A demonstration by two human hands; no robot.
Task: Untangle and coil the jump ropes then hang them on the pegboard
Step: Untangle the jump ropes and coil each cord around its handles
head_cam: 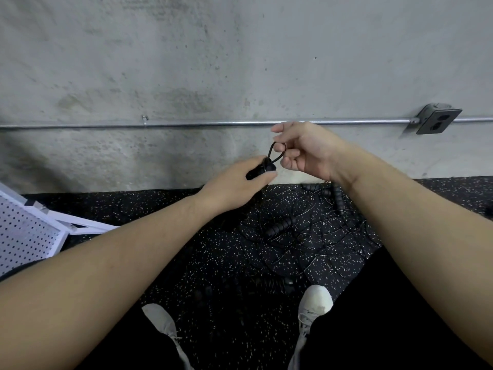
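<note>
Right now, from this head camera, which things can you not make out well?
- Handle in the left hand: the fingers cover most of it.
- Ropes on the floor: thin black cords on dark speckled matting, so their number is not countable.
- Pegboard: cut off by the left edge; any hooks are unseen.
- Cord loop at the right hand: where its ends run is hidden.

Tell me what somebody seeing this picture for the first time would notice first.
Most likely the two hands raised mid-frame against the grey wall: the left hand grips a black handle while the right hand has a finger hooked through a small cord loop. Below them a tangle of jump ropes sprawls over the speckled black floor. A white pegboard lies at far left.
</note>
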